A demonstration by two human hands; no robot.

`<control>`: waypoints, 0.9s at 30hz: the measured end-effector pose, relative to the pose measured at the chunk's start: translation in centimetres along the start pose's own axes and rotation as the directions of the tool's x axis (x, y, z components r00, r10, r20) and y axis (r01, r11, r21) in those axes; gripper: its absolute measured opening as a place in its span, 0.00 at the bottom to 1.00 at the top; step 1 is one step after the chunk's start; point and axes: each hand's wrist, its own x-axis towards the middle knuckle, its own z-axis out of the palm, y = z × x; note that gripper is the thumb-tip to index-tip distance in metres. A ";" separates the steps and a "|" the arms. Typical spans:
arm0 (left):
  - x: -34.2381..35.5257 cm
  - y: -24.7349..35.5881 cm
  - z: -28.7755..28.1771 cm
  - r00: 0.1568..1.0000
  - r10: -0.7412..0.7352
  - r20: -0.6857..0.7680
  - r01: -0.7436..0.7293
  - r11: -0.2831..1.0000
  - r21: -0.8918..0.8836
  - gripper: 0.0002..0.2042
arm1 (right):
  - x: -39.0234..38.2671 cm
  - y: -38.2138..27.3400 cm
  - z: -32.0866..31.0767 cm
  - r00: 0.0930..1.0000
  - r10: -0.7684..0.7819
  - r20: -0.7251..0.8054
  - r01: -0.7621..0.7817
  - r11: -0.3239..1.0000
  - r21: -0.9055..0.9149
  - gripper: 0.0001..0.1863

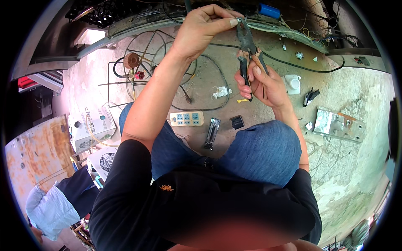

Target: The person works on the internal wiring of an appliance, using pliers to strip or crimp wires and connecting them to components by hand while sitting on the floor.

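Note:
High in the view my left hand (205,31) is closed, with thumb and fingers pinching a small shiny metal piece (239,19). My right hand (267,85) grips the handles of worn pliers (246,38), whose jaws point up and meet the small piece at my left fingertips. Whether the jaws are clamped on it is too small to tell. Between my knees on the floor lie a power strip (187,119), a slim black-and-clear package (212,133) and a small black block (236,122).
A wire stand (109,83) with a red-knobbed valve (139,75) and looping black cable is at the left. White cartons (92,127) stand beside my left arm. To the right are a white bottle (292,84) and a metal plate (338,124). A blue cylinder (269,11) lies at the back.

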 end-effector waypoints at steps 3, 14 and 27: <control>0.1 -0.2 -0.1 1.000 0.003 0.004 -0.003 1.000 0.008 0.03 | 0.0 -0.2 0.4 1.000 0.007 -0.027 -0.008 0.999 -0.052 0.19; 0.1 -0.4 -0.3 1.000 0.022 0.010 -0.022 0.999 0.044 0.04 | -0.4 -0.1 -0.7 1.000 -0.028 -0.013 0.025 0.982 -0.185 0.19; 0.5 0.3 -0.1 0.998 0.025 0.064 -0.028 0.999 0.043 0.07 | -10.7 9.1 -11.6 0.856 0.009 -0.517 -0.487 -0.323 -0.811 0.19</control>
